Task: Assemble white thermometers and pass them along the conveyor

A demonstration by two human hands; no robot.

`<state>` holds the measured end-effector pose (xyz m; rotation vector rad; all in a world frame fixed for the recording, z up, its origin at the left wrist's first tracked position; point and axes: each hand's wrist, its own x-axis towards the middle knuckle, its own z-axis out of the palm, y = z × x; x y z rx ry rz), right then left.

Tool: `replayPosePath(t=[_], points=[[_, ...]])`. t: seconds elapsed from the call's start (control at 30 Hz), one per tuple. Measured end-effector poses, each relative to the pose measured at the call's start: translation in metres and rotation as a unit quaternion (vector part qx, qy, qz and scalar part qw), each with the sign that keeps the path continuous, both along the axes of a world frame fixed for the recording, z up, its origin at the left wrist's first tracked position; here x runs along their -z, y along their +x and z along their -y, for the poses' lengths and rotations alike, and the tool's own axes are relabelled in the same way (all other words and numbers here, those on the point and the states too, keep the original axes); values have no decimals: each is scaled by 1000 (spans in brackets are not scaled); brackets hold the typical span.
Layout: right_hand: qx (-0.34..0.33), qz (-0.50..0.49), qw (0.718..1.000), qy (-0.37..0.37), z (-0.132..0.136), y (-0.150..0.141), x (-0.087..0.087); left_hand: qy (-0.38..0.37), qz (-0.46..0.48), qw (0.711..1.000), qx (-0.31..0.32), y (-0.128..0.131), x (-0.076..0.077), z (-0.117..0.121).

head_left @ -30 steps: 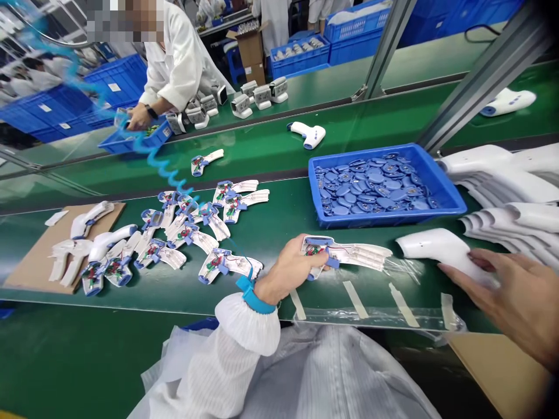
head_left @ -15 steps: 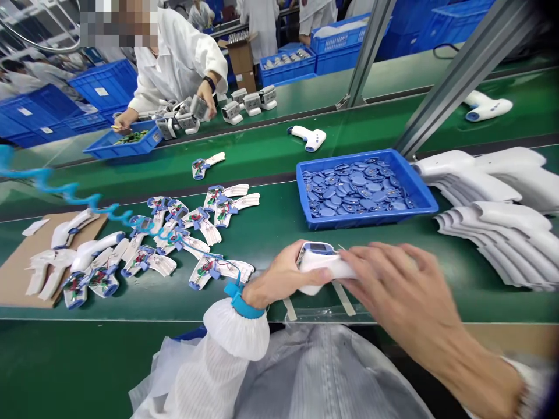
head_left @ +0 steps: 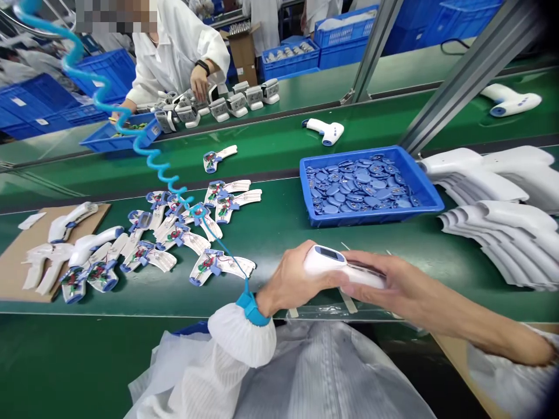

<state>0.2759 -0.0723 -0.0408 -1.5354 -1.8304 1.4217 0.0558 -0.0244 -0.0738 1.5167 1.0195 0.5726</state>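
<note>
- A long green-belted assembly desk point(head_left: 262, 233) is running through a busy factory line, with a blue plastic tray point(head_left: 371, 219) standing at its middle.
- Beyond the tray, blue crates point(head_left: 288, 61) are lining a far belt, and a co-worker point(head_left: 174, 58) in a white coat is leaning over a row of grey-and-white devices point(head_left: 222, 107), one hand point(head_left: 200, 81) hovering just above them.
- Right of the tray, white plastic housing shells point(head_left: 493, 244) are lying in overlapping rows, apparently nested to save belt space.
- Left of the tray, open housing halves point(head_left: 220, 265) with wired circuit boards are lying face up, seemingly spread so each board stays within reach.
- Inside the tray, blue oval parts point(head_left: 362, 189) are lying loose, kept together by its walls.
- In front of the tray, a white pistol-shaped thermometer point(head_left: 345, 266) is resting between the person's hands, its small screen facing upward.
- The left hand point(head_left: 288, 279) is closing firmly around the screen end, while the right hand point(head_left: 384, 285) is wrapping over the handle end, apparently to keep the housing steady.
- A blue wrist strap point(head_left: 251, 308) is circling the left wrist, its coiled cord point(head_left: 161, 166) looping away across the desk.
</note>
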Motion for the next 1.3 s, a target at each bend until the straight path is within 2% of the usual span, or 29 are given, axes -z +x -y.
replayPosePath(t=[0.1,0.2,0.33,0.4,0.47,0.53,0.63,0.73,0.83,0.9,0.93,1.0,1.07,1.2,1.3], points=[[32,7,999,-2,4,-2,-3,-2,27,1000,-12,-5,2,0],[21,17,1000,12,10,-6,-5,-7,8,1000,7,-10,3,-1],[10,1,1000,26,18,-3,-3,-26,37,999,28,-12,5,-1],[18,-9,999,37,19,-2,0,-1,28,999,28,-10,2,0],[60,1,993,103,16,-10,3,46,-3,998,32,-6,-2,2],[127,31,970,207,7,-28,5,93,-40,994,38,0,-6,4],[216,108,909,339,-11,-63,9,139,-88,982,89,8,-8,8],[248,179,853,423,-28,-86,13,183,-158,962,125,13,-7,9],[265,178,818,478,-38,-89,14,214,-219,948,88,12,-7,6],[296,156,810,481,-39,-88,13,198,-191,958,85,7,-8,1],[302,149,817,469,-39,-88,12,181,-162,966,90,5,-8,0],[288,157,835,441,-38,-89,11,162,-123,974,99,1,-7,-1],[252,191,846,430,-37,-90,13,185,-141,968,95,0,-5,0],[267,174,826,464,-38,-91,14,236,-220,944,75,2,-6,0],[309,139,817,466,-36,-91,13,195,-161,962,100,-4,-7,-5]])
